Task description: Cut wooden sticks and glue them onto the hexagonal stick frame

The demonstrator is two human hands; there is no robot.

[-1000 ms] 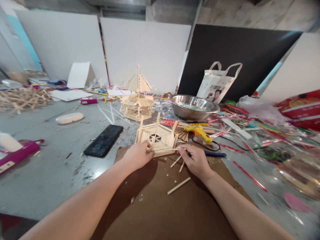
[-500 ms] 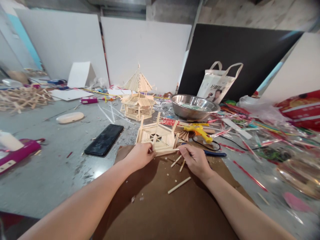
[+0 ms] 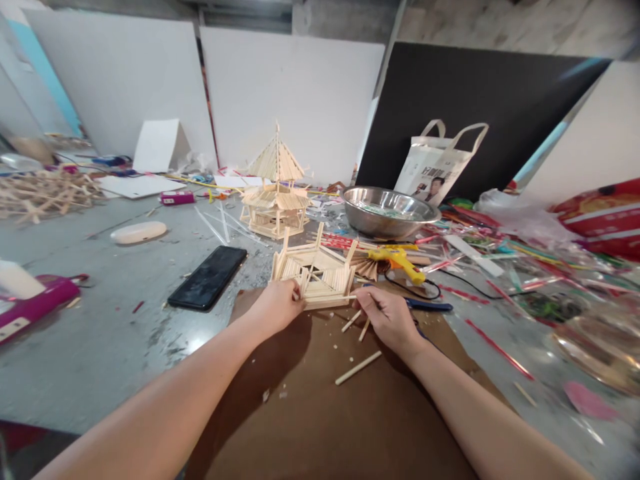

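Note:
A hexagonal frame of light wooden sticks (image 3: 316,270) stands at the far edge of a brown cardboard sheet (image 3: 345,407). My left hand (image 3: 275,308) is closed on its near left side, fingers pinching the sticks. My right hand (image 3: 387,319) is closed too, pinching a thin wooden stick (image 3: 345,298) that lies along the frame's near edge. A few loose sticks (image 3: 358,367) lie on the cardboard by my right hand.
A finished stick pagoda (image 3: 275,190) stands behind the frame. A black phone (image 3: 208,277) lies to the left, a yellow glue gun (image 3: 399,260) and a steel bowl (image 3: 387,212) to the right. Coloured straws and bags crowd the right side; a stick pile (image 3: 40,193) sits far left.
Both hands stay on the frame; it has shifted slightly away with them. The view has tilted a little.

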